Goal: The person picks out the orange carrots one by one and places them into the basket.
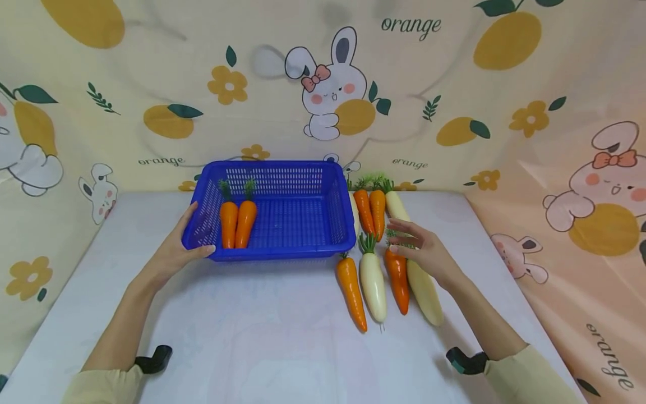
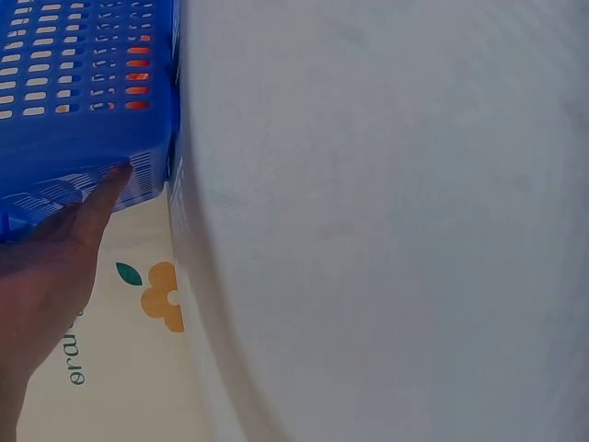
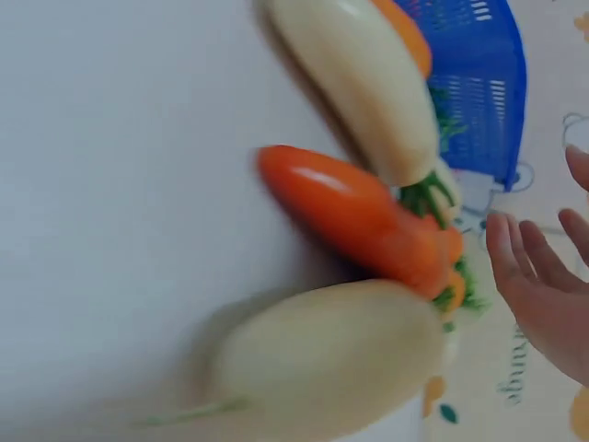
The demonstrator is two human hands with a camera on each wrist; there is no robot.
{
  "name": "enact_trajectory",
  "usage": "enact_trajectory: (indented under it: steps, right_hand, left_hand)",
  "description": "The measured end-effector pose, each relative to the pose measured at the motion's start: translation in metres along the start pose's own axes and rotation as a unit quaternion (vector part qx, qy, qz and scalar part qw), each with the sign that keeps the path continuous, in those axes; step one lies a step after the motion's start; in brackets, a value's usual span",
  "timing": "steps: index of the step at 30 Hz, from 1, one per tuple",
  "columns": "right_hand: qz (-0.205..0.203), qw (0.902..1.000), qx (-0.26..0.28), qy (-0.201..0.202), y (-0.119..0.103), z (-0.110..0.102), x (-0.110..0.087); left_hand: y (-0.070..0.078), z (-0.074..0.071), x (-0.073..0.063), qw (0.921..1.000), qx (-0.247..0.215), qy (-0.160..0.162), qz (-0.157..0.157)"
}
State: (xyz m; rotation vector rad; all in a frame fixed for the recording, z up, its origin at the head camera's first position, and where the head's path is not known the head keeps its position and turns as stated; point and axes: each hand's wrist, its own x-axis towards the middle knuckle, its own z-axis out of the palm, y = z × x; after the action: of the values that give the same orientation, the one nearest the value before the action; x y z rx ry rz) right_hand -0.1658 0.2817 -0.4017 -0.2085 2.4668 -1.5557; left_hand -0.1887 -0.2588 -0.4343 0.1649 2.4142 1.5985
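My left hand [image 1: 171,252] grips the left side of a blue plastic basket [image 1: 282,252], thumb at the front corner and fingers along the side wall. Two orange carrots [image 1: 246,223] with green tops lie in the basket's left part. Over the vegetables to the right hovers my right hand [image 1: 426,252], fingers spread and holding nothing. Beneath and beside it lie a red-orange carrot [image 1: 397,283] and a pale white radish [image 1: 425,294]. Another white radish [image 1: 373,286] and an orange carrot [image 1: 351,292] lie nearer the basket.
Behind the front row are more carrots [image 1: 377,210] and a white radish [image 1: 397,206], partly hidden by the basket and right hand. Everything sits on a white table [image 1: 262,336]. A printed cloth [image 1: 262,123] with rabbits and oranges hangs behind.
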Motion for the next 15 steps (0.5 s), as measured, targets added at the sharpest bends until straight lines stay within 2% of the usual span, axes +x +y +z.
enact_trajectory:
  steps: [8,15]
  right_hand:
    - [-0.009,0.9996,0.019,0.017,0.027,0.009,-0.024]
    - [-0.002,0.9980,0.028,0.057,0.035,0.018,-0.034]
  left_hand:
    - [-0.001,-0.001,-0.001,0.9999,-0.013,0.000,0.005]
    - [-0.001,0.001,-0.001,0.9997,-0.019,-0.001,0.012]
